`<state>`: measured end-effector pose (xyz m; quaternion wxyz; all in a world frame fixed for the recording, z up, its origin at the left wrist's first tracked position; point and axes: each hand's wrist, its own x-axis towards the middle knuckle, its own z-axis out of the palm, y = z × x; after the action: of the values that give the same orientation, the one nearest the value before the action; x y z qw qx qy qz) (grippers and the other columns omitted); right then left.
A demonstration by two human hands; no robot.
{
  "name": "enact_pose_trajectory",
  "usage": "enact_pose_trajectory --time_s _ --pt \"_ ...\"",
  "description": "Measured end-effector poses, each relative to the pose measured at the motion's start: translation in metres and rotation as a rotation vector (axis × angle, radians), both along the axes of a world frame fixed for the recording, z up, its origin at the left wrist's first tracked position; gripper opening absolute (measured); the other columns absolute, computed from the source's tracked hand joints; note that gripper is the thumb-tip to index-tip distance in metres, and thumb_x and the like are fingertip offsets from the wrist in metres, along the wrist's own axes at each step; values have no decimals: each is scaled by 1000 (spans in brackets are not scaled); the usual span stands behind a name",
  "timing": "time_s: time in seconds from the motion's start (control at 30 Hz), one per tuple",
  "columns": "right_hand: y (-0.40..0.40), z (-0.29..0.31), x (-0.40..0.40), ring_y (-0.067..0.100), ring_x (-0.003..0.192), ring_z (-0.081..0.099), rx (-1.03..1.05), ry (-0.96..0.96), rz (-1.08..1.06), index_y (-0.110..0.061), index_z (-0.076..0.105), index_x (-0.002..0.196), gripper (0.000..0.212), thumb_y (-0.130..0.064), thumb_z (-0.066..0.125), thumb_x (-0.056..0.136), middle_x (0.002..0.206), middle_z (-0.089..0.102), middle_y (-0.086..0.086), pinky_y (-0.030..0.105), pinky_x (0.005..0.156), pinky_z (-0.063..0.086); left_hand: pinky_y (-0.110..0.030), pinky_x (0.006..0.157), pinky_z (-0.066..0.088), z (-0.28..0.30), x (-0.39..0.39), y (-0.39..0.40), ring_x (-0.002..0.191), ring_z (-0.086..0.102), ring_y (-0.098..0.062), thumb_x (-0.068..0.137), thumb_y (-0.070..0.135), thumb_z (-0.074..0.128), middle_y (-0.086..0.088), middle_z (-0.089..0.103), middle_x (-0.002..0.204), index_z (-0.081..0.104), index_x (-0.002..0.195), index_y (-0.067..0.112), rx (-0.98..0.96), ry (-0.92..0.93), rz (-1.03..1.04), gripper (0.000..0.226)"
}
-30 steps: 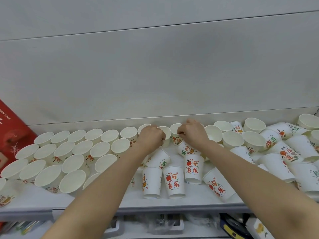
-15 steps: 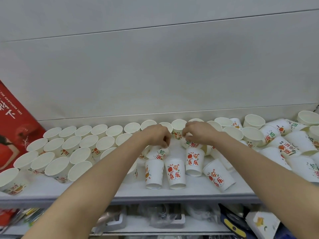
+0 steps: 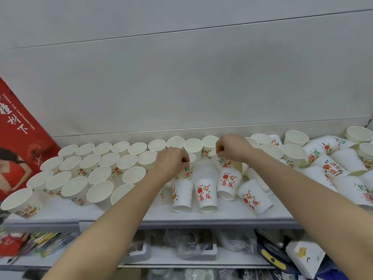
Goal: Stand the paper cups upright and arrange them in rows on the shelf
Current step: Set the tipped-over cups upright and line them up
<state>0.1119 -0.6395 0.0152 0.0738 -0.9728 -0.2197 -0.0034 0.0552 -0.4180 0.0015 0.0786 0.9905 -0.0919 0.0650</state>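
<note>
White paper cups with red and green print cover the grey shelf [image 3: 60,211]. On the left, several upright cups [image 3: 101,174] stand in rows. My left hand [image 3: 171,161] pinches the rim of an upright cup [image 3: 186,169] at the end of the second row. My right hand [image 3: 232,147] pinches the rim of another cup [image 3: 223,163] just to the right of it. In front of my hands several cups [image 3: 205,196] lie upside down. A loose pile of tipped cups [image 3: 333,166] fills the right side.
A red poster [image 3: 18,134] leans at the shelf's left end. A grey wall panel [image 3: 181,87] closes the back. A lower shelf [image 3: 191,247] holds plastic bags, pens and a small white box [image 3: 302,257].
The view tilted down and shifted right. Both hands drew back from the rear row, each coming onto the rim of a cup nearer the middle.
</note>
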Motion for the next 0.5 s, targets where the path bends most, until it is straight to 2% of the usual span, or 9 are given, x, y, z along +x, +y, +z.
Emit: enact_pose_trajectory --time_s 0.1,0.17,0.27,0.37,0.5 --pt "1 -7 -9 13 74 59 139 -81 -26 -24 70 76 6 -21 66 77 77 67 -8 27 62 46 -27 68 39 4 -8 1 96 62 -14 85 35 69 12 69 104 72 102 33 -64 -57 30 18" --pt "6 -17 -16 14 75 59 192 -115 -37 -24 71 78 6 -22 66 79 78 67 -8 28 61 46 -27 66 40 9 -15 5 92 61 -12 85 33 69 13 69 98 73 96 32 -114 -97 45 12" --pt "17 -30 -26 18 74 60 199 -141 -49 -23 71 79 9 -20 63 80 79 66 -5 32 62 50 -27 67 45 10 -27 9 92 61 -12 83 37 70 15 70 94 73 94 34 -34 38 9 12" --pt "23 -37 -29 22 77 62 225 -129 -26 -22 71 80 12 -16 60 80 83 67 -3 36 64 51 -29 72 46 6 -36 7 100 59 -13 81 48 69 15 67 105 68 108 33 66 178 -7 31" --pt "22 -38 -37 21 85 61 332 -157 -13 -22 68 101 19 -23 63 83 99 65 -4 38 71 51 -29 71 44 2 -47 1 101 60 -16 80 44 71 12 66 105 62 103 31 73 103 36 28"
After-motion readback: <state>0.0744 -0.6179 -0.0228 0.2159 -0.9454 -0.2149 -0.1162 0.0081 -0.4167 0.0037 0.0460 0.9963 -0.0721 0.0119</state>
